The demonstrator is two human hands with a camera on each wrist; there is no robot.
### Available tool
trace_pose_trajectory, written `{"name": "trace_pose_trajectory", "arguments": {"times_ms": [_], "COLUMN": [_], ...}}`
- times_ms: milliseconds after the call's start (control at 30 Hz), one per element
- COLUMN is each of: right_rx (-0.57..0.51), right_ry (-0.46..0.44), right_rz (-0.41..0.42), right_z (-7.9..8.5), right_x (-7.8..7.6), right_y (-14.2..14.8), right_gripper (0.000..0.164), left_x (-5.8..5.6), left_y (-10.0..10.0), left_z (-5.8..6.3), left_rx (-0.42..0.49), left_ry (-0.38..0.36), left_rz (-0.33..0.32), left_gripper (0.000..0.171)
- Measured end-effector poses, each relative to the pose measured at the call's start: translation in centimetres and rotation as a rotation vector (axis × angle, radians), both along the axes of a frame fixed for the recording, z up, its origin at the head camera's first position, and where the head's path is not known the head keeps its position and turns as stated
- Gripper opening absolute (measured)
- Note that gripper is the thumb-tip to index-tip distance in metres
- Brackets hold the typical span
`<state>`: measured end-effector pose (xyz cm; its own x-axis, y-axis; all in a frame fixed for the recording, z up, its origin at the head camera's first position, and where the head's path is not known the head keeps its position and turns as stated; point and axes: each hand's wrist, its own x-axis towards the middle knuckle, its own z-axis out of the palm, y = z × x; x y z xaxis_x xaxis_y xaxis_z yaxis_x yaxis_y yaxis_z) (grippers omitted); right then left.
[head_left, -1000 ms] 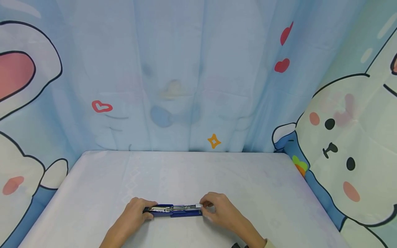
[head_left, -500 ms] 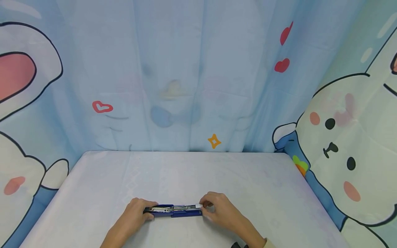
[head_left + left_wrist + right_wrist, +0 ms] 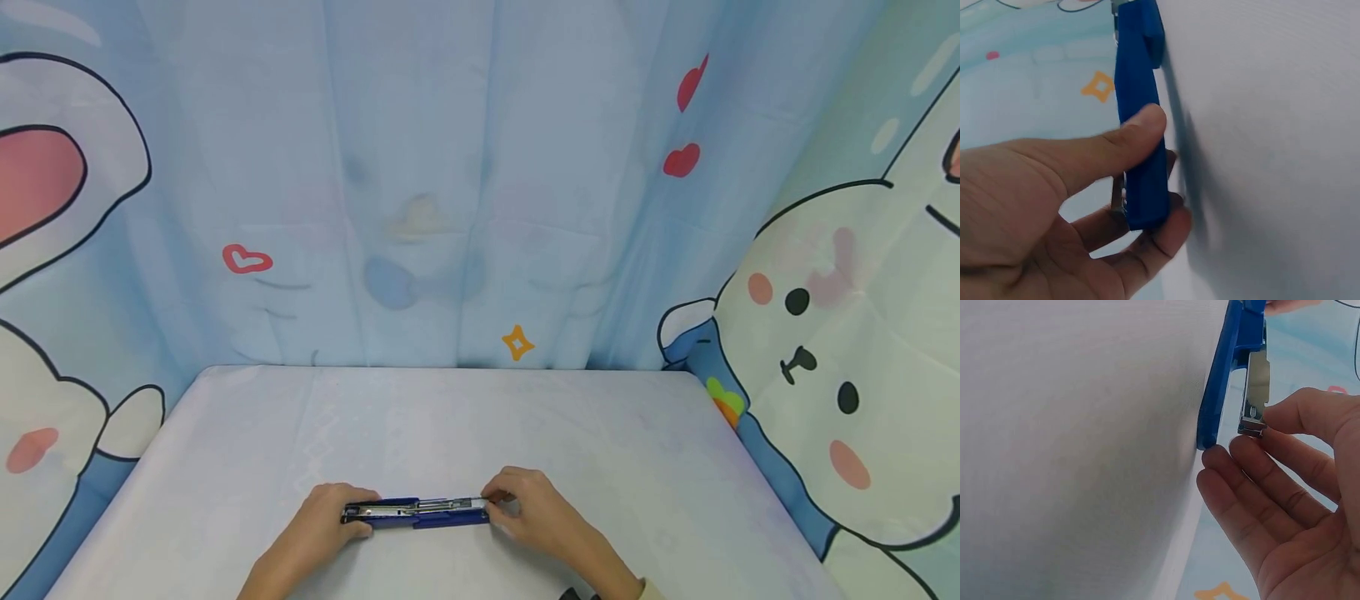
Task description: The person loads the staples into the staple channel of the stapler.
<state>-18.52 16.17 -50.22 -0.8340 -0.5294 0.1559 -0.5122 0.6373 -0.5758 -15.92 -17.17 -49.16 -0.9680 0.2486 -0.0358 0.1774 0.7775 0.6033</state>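
Observation:
A blue stapler (image 3: 438, 520) lies lengthwise between the hands near the front of the table, its metal staple channel (image 3: 452, 504) exposed. My left hand (image 3: 322, 521) grips its left end. In the left wrist view, the thumb presses the blue side of the stapler (image 3: 1138, 81) while the fingers curl behind it. At the other end, my right hand (image 3: 536, 510) pinches the tip. The right wrist view has thumb and forefinger at the end of the metal channel (image 3: 1256, 384), which stands apart from the long blue arm (image 3: 1217, 387). Other fingertips sit close to that arm's end.
A white cloth covers the table (image 3: 450, 425). Behind it hangs a light blue curtain (image 3: 420, 125) printed with hearts, and a cartoon rabbit (image 3: 810, 333) fills the right side. A small dark object (image 3: 572, 594) shows at the bottom edge by the right sleeve.
My left hand and the stapler's left end have shifted slightly left and toward the front edge. The whitish patch at the stapler's right tip shows less now. My right hand has barely moved.

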Motion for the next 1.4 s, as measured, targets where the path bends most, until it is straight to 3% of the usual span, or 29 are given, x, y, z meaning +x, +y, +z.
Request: {"name": "trace_pose_trajectory", "arguments": {"times_ms": [167,500,733,967,1400], "right_rx": [-0.009,-0.027,-0.049,-0.056,-0.046], "right_ry": [-0.01,-0.047,-0.077,-0.069,-0.096], "right_rz": [-0.001,-0.013,-0.008,-0.008,-0.052], "right_z": [0.0,0.0,-0.1,-0.6,-0.9], "right_x": [-0.1,0.0,0.0,-0.2,-0.4], "right_y": [0.1,0.1,0.3,0.2,-0.1], "right_gripper": [0.01,0.011,0.01,0.02,0.021], "left_x": [0.0,-0.1,-0.5,-0.7,-0.6], "left_y": [-0.6,-1.1,-2.2,-2.9,-2.5], "left_z": [-0.6,-1.6,-2.2,-2.5,-2.2], "left_rx": [0.085,0.168,0.284,0.486,0.418], "left_ry": [-0.022,-0.083,-0.104,-0.203,-0.205], "left_rz": [-0.011,0.081,0.06,-0.018,0.037], "left_gripper": [0.038,0.044,0.047,0.049,0.042]}}
